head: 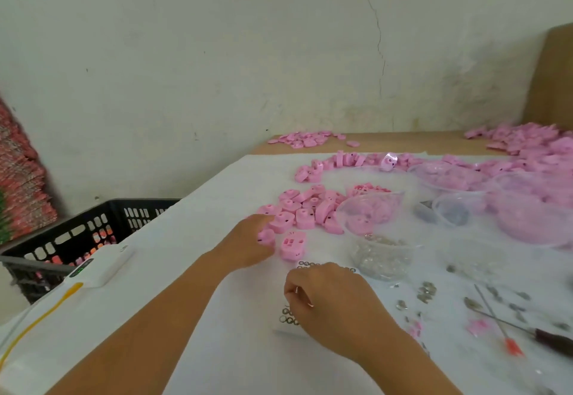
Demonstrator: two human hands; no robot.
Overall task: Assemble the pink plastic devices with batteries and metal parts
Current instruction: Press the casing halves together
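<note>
Two forearms are shown bare as far as the lower frame edge. The left hand (248, 242) and right hand (328, 298) are likewise pictured bare, nails kept short.

Pink shell (293, 244) lying cavity-up, heap of pink shells (302, 208) just behind it

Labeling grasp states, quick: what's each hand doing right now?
Left hand: grips a pink shell.
Right hand: curled over the card of small round parts; hold cannot be told.

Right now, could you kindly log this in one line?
left hand: holds pink piece | right hand: over ring sheet, grip unclear | open shell: on cloth
</note>
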